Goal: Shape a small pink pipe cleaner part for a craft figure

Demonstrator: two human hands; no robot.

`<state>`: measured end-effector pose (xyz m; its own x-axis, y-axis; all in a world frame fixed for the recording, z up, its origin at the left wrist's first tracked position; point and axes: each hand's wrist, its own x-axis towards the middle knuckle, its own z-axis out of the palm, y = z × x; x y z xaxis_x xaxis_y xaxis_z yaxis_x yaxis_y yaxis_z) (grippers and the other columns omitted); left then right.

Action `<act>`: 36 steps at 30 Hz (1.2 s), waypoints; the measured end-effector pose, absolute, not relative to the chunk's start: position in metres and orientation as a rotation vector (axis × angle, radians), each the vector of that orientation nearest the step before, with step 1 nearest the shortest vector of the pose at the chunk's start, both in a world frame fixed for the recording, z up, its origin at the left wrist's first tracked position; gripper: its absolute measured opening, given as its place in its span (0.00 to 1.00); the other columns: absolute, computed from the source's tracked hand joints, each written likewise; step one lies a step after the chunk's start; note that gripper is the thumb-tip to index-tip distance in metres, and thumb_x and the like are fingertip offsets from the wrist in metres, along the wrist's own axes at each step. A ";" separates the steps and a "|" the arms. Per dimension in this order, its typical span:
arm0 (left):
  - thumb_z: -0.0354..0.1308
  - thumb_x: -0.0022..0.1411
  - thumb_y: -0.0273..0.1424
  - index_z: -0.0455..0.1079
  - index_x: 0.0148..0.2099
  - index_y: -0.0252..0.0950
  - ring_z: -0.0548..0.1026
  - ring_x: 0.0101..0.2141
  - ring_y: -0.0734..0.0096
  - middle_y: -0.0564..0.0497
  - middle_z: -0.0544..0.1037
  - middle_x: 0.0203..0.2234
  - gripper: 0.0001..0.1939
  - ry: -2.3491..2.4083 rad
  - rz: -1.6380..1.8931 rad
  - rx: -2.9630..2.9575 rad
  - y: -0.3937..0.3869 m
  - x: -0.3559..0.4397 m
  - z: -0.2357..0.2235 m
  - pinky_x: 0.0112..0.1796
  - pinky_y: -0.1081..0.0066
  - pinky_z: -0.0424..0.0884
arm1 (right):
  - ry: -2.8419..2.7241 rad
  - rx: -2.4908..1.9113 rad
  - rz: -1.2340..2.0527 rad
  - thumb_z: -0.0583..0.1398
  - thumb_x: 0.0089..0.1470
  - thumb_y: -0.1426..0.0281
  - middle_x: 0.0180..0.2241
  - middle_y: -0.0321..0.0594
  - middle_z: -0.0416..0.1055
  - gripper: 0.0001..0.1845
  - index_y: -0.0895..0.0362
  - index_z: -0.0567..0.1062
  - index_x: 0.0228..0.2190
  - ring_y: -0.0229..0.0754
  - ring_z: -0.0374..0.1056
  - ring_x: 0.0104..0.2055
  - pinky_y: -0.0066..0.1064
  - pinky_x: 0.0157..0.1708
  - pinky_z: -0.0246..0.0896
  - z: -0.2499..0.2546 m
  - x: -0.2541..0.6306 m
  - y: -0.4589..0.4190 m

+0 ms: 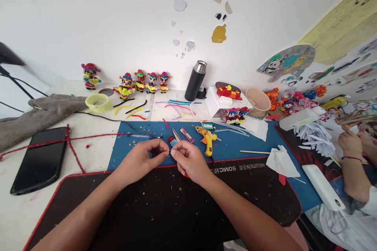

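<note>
My left hand (147,159) and my right hand (190,160) meet above the edge of the black desk mat (165,208), fingertips nearly touching. Both are closed in a pinch. A tiny dark piece (170,153) shows between the fingertips, too small to name. Scissors (176,134) poke out beyond my right hand with the blades pointing away; a bit of red shows under that hand, and the rest is hidden by it. Close by lie a pink-labelled small packet (187,135) and a yellow glue gun (208,140).
Fuzzy-stem figurines (126,86), loose pipe cleaners (182,110) and a black thermos (195,81) stand or lie along the wall. A phone (39,160) with red pipe cleaners across it is at left. A co-worker's hand (350,143) and a white power bank (323,187) are at right.
</note>
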<state>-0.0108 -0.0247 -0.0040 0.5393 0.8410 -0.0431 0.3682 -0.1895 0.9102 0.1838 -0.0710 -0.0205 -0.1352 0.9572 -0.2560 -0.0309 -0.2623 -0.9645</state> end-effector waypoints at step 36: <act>0.64 0.63 0.47 0.73 0.39 0.39 0.73 0.33 0.66 0.53 0.77 0.31 0.16 1.104 0.814 1.523 -0.012 -0.024 -0.019 0.36 0.70 0.70 | -1.746 -1.623 1.136 0.58 0.67 0.63 0.23 0.33 0.73 0.11 0.52 0.79 0.35 0.39 0.66 0.23 0.29 0.27 0.55 -0.021 0.206 -0.092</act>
<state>-0.0240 -0.0120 -0.0189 0.3459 0.9371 -0.0469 0.2321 -0.0371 0.9720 0.2058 -0.0916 -0.0214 -0.1684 0.9694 -0.1788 0.5562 -0.0563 -0.8291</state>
